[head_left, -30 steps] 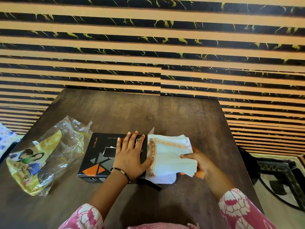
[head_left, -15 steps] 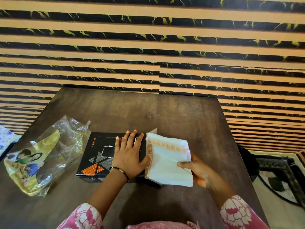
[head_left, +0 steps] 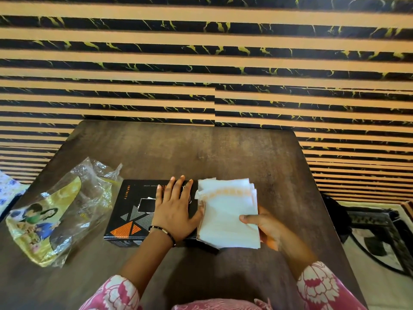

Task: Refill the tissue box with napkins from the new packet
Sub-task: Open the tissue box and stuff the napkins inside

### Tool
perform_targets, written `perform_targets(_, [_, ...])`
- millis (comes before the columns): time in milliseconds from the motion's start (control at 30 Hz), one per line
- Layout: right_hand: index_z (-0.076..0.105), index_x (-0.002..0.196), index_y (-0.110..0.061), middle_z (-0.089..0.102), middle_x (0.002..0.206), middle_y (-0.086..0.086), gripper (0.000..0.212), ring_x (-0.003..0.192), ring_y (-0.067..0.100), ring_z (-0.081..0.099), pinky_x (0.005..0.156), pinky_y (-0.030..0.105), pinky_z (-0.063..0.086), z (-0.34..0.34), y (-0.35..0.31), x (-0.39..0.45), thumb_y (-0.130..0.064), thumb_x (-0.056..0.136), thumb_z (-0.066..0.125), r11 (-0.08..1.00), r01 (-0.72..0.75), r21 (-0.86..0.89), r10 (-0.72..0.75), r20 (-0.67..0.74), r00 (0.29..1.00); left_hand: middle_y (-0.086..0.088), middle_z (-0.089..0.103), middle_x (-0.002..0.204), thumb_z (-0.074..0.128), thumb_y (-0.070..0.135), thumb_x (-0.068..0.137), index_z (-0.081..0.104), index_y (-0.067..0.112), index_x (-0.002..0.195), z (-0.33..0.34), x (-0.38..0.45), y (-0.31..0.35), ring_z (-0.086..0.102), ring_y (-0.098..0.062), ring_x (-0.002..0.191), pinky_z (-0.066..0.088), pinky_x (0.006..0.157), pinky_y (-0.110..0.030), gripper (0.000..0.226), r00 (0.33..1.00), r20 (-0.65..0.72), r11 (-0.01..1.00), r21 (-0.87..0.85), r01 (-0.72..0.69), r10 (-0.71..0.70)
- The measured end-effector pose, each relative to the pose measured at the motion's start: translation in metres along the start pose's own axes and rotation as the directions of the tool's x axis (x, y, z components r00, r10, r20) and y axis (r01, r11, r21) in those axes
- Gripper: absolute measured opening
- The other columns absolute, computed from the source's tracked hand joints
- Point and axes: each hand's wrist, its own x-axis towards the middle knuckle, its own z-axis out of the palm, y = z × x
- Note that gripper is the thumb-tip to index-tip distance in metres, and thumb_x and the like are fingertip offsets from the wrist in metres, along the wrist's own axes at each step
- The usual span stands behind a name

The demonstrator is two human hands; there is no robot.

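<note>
A black tissue box (head_left: 131, 211) with orange and grey triangles lies flat on the dark wooden table (head_left: 201, 151). My left hand (head_left: 176, 211) rests flat on its top, fingers spread, covering the right part of the box. A stack of white napkins (head_left: 225, 211) with an orange patterned band sits against the right end of the box. My right hand (head_left: 263, 224) grips that stack from the right side, thumb on top. The box's right end is hidden behind the napkins.
A crumpled clear and yellow plastic packet (head_left: 55, 211) lies on the table to the left of the box. A striped black and tan wall (head_left: 201, 63) stands behind the table. To the right, a dark metal frame (head_left: 380, 229) stands on a patterned floor.
The napkin stack, loose and splayed a second ago, is now flatter and squarer against the box's right end. My right hand shifted its grip slightly. My left hand stayed flat on the box.
</note>
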Motion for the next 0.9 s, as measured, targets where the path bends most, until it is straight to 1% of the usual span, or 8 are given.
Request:
perform_targets(67, [0.054, 0.122, -0.022, 0.067, 0.118, 0.011, 0.049, 0.11, 0.032, 0.062, 0.094, 0.056, 0.049, 0.001, 0.001, 0.003, -0.015, 0.077, 0.069, 0.999, 0.013, 0.035, -0.012, -0.018, 1.0, 0.0, 0.012, 0.157, 0.018, 0.068, 0.075, 0.014, 0.026, 0.145, -0.001, 0.0, 0.0, 0.001, -0.022, 0.145, -0.007, 0.115, -0.047, 0.082, 1.0, 0.015, 1.0, 0.025, -0.001, 0.0])
perform_targets(167, [0.051, 0.126, -0.025, 0.067, 0.117, 0.007, 0.053, 0.108, 0.029, 0.063, 0.093, 0.054, 0.05, 0.005, 0.0, 0.003, -0.008, 0.078, 0.067, 1.0, 0.013, -0.016, -0.014, -0.07, 0.997, 0.0, 0.012, 0.157, 0.019, 0.068, 0.074, 0.014, 0.026, 0.146, -0.001, -0.001, 0.0, 0.0, -0.022, 0.145, -0.007, 0.115, -0.048, 0.083, 1.0, 0.021, 1.0, 0.015, 0.0, 0.0])
perform_targets(367, [0.051, 0.122, -0.032, 0.067, 0.115, 0.005, 0.056, 0.109, 0.026, 0.061, 0.094, 0.053, 0.049, 0.005, -0.005, -0.005, 0.004, 0.079, 0.061, 0.989, -0.018, -0.149, 0.02, 0.012, 1.0, -0.001, 0.015, 0.156, 0.022, 0.066, 0.075, 0.017, 0.026, 0.145, 0.0, -0.002, 0.0, 0.002, -0.023, 0.145, -0.006, 0.116, -0.049, 0.081, 1.0, 0.007, 1.0, -0.002, -0.004, 0.004])
perform_targets(533, [0.048, 0.127, -0.028, 0.067, 0.116, 0.003, 0.051, 0.105, 0.025, 0.063, 0.086, 0.045, 0.054, 0.014, -0.014, -0.002, -0.004, 0.084, 0.058, 0.994, 0.031, -0.107, -0.037, -0.051, 0.998, -0.002, 0.017, 0.156, 0.021, 0.064, 0.071, 0.019, 0.025, 0.145, -0.001, -0.002, 0.001, 0.005, -0.024, 0.145, -0.004, 0.115, -0.049, 0.083, 1.0, 0.006, 1.0, 0.018, -0.005, 0.004])
perform_targets(667, [0.046, 0.122, -0.034, 0.065, 0.114, -0.001, 0.038, 0.102, 0.021, 0.062, 0.067, 0.034, 0.053, 0.029, -0.016, -0.004, -0.013, 0.091, 0.052, 0.992, -0.01, -0.127, 0.008, -0.014, 1.0, -0.001, 0.014, 0.156, 0.018, 0.065, 0.069, 0.016, 0.026, 0.145, -0.003, -0.001, 0.001, 0.002, -0.023, 0.145, -0.005, 0.115, -0.049, 0.086, 1.0, 0.024, 1.0, 0.019, 0.002, -0.002])
perform_targets(767, [0.047, 0.123, -0.024, 0.064, 0.114, 0.003, 0.038, 0.105, 0.025, 0.061, 0.08, 0.042, 0.054, 0.032, -0.012, -0.002, -0.01, 0.089, 0.053, 0.993, -0.038, -0.111, 0.036, -0.017, 0.999, -0.001, 0.013, 0.157, 0.018, 0.065, 0.069, 0.015, 0.026, 0.145, -0.003, -0.002, 0.001, 0.001, -0.023, 0.145, -0.006, 0.115, -0.048, 0.086, 1.0, 0.027, 1.0, 0.024, -0.003, 0.002])
perform_targets(833, [0.051, 0.125, -0.018, 0.066, 0.115, 0.01, 0.041, 0.107, 0.03, 0.061, 0.091, 0.048, 0.05, 0.03, -0.009, 0.0, -0.009, 0.086, 0.057, 0.999, -0.026, 0.024, 0.028, -0.096, 0.995, -0.001, 0.015, 0.156, 0.02, 0.065, 0.07, 0.017, 0.026, 0.145, -0.003, -0.004, 0.002, 0.002, -0.023, 0.145, -0.006, 0.115, -0.048, 0.085, 1.0, 0.019, 1.0, 0.016, -0.004, 0.004])
perform_targets(900, [0.052, 0.126, -0.017, 0.067, 0.116, 0.013, 0.049, 0.108, 0.032, 0.061, 0.095, 0.051, 0.049, 0.03, -0.007, 0.0, -0.012, 0.078, 0.066, 0.988, -0.036, 0.152, 0.048, -0.077, 0.996, -0.001, 0.014, 0.156, 0.02, 0.065, 0.071, 0.017, 0.026, 0.145, -0.003, -0.004, 0.002, 0.002, -0.023, 0.145, -0.007, 0.115, -0.048, 0.084, 1.0, 0.019, 1.0, 0.018, -0.003, 0.003])
